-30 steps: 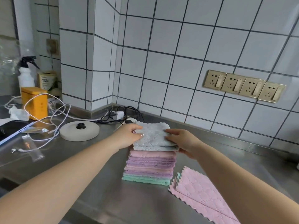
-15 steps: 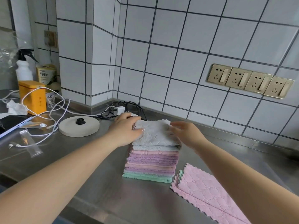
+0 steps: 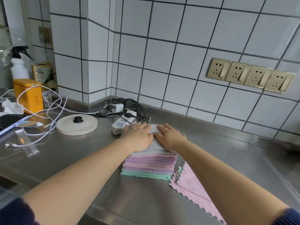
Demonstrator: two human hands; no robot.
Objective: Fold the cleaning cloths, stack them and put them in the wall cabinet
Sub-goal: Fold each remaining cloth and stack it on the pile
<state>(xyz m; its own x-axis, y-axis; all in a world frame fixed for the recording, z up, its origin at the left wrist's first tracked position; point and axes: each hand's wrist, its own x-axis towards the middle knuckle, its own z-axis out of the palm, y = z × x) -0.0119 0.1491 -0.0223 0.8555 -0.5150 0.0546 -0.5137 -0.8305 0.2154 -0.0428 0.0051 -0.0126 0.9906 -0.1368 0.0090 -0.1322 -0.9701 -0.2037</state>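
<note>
Stack: a pile of folded cleaning cloths (image 3: 148, 166) is seen on the steel table (image 3: 78, 156), grey on top, then pink and purple layers, mint green at the bottom.
Top cloth: the grey cloth (image 3: 154, 129) is laid flat on the pile and is mostly covered by both hands.
Left hand (image 3: 138, 136): the grip is spread, fingers straight, palm pressed down on the left half of the grey cloth.
Right hand (image 3: 171, 137): the grip is likewise spread and flat on the right half; nothing is pinched.
Step judged: the newest cloth is being flattened and squared onto the pile.
Doing it well: pressure should be kept even, edges lined up with the layers beneath, so the pile is not pushed askew.
Left to do: an unfolded pink cloth (image 3: 193, 189) lies just right of the pile, a green edge showing beneath it.
Nearby: a power strip (image 3: 121, 125) with black cables sits just behind the left hand.
Cabinet: not in view.
</note>
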